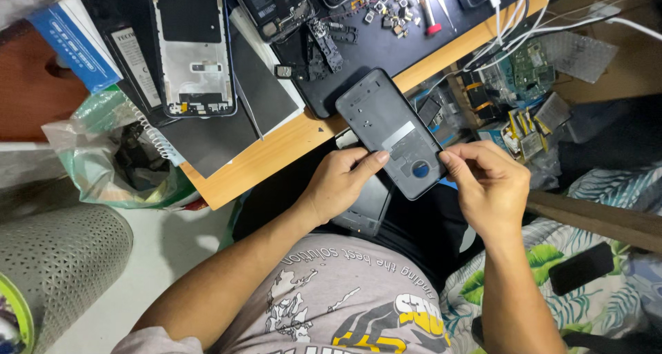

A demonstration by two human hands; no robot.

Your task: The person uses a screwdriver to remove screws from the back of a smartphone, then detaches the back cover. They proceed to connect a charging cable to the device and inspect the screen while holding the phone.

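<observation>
Both hands, left hand (338, 185) and right hand (486, 185), fingers closed on a grey phone back cover (389, 130), held above the surface (276, 150) front edge.

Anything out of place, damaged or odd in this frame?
Nothing looks damaged by accident. The phone frame held by the left hand and right hand is stripped, and more opened phones and loose parts crowd the desk, some overhanging its edge.

Left hand (343, 183) and right hand (487, 181) grip a phone back cover (390, 131) (inner side up).
</observation>
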